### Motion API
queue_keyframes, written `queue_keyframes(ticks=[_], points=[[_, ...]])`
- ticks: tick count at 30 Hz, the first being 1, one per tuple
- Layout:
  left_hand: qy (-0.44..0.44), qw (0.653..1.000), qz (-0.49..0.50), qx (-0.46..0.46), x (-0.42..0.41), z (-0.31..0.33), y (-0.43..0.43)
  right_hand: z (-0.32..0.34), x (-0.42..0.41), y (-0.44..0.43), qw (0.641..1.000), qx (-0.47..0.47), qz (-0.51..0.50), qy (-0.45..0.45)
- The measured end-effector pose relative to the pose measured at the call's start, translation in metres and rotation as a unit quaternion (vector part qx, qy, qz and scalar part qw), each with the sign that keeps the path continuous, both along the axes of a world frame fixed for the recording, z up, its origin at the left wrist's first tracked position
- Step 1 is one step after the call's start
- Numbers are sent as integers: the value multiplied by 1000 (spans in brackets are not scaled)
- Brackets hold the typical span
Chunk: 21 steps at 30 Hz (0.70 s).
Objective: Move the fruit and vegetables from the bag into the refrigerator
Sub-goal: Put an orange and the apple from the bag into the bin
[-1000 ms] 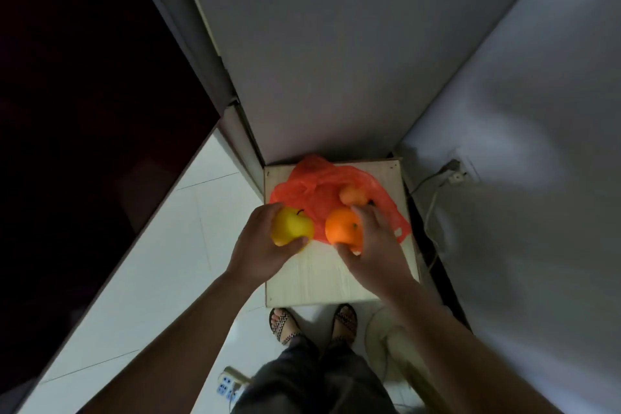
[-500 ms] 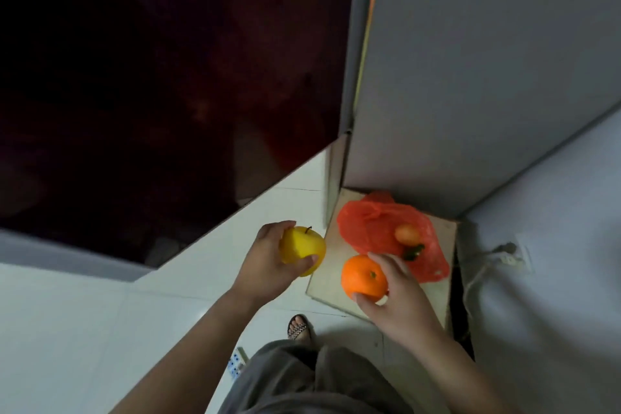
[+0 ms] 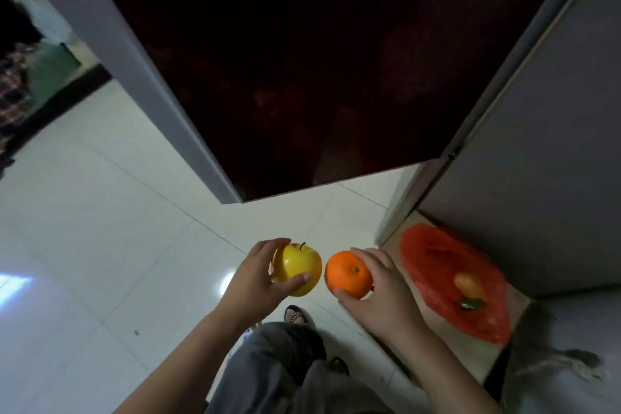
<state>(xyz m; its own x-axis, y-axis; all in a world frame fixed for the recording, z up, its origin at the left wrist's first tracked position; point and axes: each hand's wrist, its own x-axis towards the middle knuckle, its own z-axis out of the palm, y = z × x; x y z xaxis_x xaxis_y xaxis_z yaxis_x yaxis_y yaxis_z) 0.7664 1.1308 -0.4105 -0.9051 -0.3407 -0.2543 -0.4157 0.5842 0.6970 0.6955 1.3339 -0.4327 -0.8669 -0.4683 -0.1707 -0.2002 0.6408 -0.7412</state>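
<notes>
Refrigerator front (image 3: pixel 336 60), dark red and glossy, rises beyond my left hand (image 3: pixel 250 286) and right hand (image 3: pixel 386 296). White tiled floor (image 3: pixel 100 245) lies beneath them. Just right of my right hand, a wooden worktop (image 3: pixel 470 356) carries the red bag (image 3: pixel 437 265), spread flat. My left hand curls round a yellow apple (image 3: pixel 299 265); my right hand grips an orange (image 3: pixel 347 274), the two fruits nearly touching. One small orange-yellow fruit (image 3: pixel 468 284) lies on the bag
</notes>
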Motion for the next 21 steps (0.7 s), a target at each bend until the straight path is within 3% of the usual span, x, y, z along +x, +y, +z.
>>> queue_keyframes(ticks=[9, 21], points=[[7, 996, 89, -16, 38, 9, -43, 18, 2, -65, 991, 15, 132, -8], [31, 989, 144, 26, 45, -18, -161, 11, 15, -180, 989, 35, 138, -40]])
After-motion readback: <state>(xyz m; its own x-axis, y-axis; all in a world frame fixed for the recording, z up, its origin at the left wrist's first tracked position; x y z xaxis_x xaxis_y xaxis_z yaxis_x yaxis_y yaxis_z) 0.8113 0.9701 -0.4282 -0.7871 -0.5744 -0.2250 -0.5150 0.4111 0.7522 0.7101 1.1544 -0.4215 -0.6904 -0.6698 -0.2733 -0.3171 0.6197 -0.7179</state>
